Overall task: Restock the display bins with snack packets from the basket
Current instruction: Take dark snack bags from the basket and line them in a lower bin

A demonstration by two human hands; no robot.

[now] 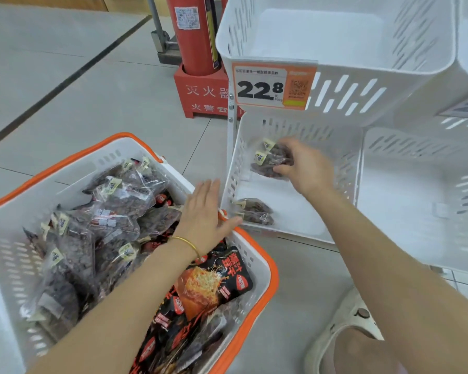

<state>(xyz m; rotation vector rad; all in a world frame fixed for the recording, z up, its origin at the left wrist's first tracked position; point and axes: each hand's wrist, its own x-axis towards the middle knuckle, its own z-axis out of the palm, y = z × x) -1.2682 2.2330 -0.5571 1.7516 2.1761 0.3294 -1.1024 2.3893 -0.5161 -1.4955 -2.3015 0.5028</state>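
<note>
Barely started, I'd say. The right hand [305, 168] is clamped round a couple of clear snack packets [270, 163], inside the low bin [233, 182] just right of the basket [268, 265]. Only two loose packets [254, 211] lie on that bin's floor. The left hand [203, 211] hovers flat, fingers apart, over the basket's far rim. The basket's heaped full and the top bin [335, 36], above and right of the basket, looks empty, so loads left.

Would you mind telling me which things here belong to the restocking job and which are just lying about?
Job: basket; its snack packets; lower bin; packet bunch in the right hand; left hand.
Lying about: fire extinguisher; red stand; price tag.
</note>
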